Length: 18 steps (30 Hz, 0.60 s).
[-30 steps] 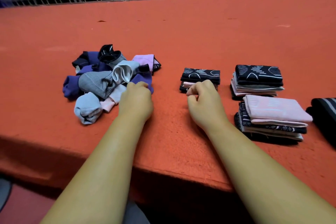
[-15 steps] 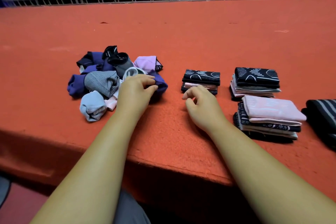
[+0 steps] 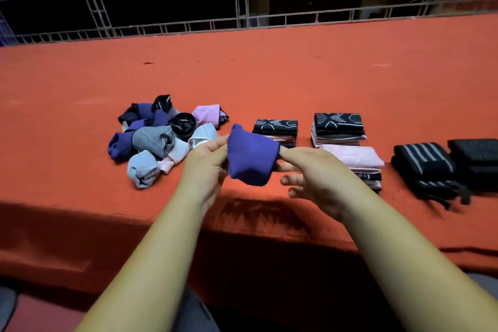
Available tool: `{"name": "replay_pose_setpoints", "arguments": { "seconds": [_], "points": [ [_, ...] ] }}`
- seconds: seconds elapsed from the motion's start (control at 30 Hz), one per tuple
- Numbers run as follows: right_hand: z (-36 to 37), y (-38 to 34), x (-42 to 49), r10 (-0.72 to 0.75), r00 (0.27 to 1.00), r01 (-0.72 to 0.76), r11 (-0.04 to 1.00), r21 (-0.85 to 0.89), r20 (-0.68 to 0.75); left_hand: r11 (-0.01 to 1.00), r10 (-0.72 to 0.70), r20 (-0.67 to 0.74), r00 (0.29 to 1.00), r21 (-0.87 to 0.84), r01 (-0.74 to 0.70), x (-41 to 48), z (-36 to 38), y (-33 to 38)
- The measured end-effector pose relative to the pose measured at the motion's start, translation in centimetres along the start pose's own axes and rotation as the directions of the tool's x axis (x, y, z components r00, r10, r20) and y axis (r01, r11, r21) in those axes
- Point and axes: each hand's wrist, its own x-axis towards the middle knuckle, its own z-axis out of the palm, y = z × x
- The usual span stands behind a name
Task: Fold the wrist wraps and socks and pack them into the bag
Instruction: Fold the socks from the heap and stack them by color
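a purple sock (image 3: 250, 159) hangs just above the near edge of the orange tabletop (image 3: 269, 75), held between both hands. the left hand (image 3: 206, 167) pinches its left edge with curled fingers (image 3: 215, 143). the right hand (image 3: 315, 178) pinches its right corner, its lower fingers loose. a heap of balled socks (image 3: 159, 140) lies to the left, with folded stacks (image 3: 336, 127) and striped wrist wraps (image 3: 425, 164) to the right.
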Motion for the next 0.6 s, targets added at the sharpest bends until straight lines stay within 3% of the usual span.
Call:
{"name": "replay_pose_setpoints", "arguments": {
  "seconds": [0.1, 0.2, 0.3, 0.37, 0.43, 0.5, 0.6],
  "points": [
    [-1.2, 0.8, -1.7, -0.060, 0.996, 0.056, 0.996, -0.067, -0.070, 0.998, -0.030, 0.065, 0.997, 0.057, 0.026, -1.7, 1.8, -0.3],
    [-2.5, 1.8, -2.6, -0.162, 0.974, 0.145, 0.983, -0.110, -0.159, 0.978, -0.159, 0.123, 0.979, 0.154, 0.140, -3.2, 3.1, -0.8],
    [-3.3, 2.8, -2.9, -0.226, 0.949, 0.198, 0.970, -0.140, -0.218, 0.926, -0.202, -0.041, 0.978, 0.316, 0.205, -3.4, 3.0, -1.4],
    [-3.6, 3.4, -3.2, -0.265, 0.940, 0.208, 0.945, -0.251, -0.217, 0.854, -0.029, -0.111, 0.993, 0.514, 0.082, -3.6, 2.3, -1.5],
    [-4.0, 4.1, -3.2, -0.292, 0.934, 0.217, 0.921, -0.322, -0.207, 0.764, 0.090, 0.052, 0.995, 0.637, -0.103, -4.2, 2.6, -1.6],
    [-4.6, 4.6, -2.9, -0.310, 0.929, 0.228, 0.909, -0.348, -0.202, 0.663, 0.120, 0.170, 0.978, 0.719, -0.207, -4.9, 3.4, -2.3],
    [-5.2, 5.1, -2.5, -0.323, 0.923, 0.238, 0.905, -0.351, -0.207, 0.567, 0.217, 0.167, 0.962, 0.780, -0.263, -5.2, 3.9, -3.3]
  ]
}}
